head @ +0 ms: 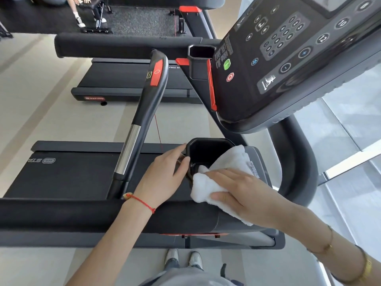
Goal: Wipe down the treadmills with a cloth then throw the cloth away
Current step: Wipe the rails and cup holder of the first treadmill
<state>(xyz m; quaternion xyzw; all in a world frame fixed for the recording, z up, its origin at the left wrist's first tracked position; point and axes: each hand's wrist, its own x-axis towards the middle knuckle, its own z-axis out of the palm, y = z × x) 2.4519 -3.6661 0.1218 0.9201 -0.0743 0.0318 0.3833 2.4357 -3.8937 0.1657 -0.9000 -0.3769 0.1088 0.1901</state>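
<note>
A: Item one, white terry cloth [223, 176]. Location?

B: I log it at the near treadmill's cup holder [208, 149], draped over the rim at about 4 o'clock from the well, one corner tucked inside. My right hand [241, 195] presses it flat, fingers [218, 174] straight and together on top, thumb under the lower fold.

A: Item two, left hand [165, 174]?

B: Fingers curled round the holder's rim at its 9 o'clock side, thumb against the wall, steadying it.

A: Orientation of the cloth?

B: Bunched. Long axis runs 11 to 5 o'clock, the label edge toward the console [288, 65], the trailing end hanging over the padded front bar [82, 215].

A: Handling note for this step?

B: In my judgement: push a fold down the well, sweep round the inner wall, then the rim. Keep the brace firm. The trailing end could drag, so gather it first. The far treadmill [132, 79] looks still to do.
</note>
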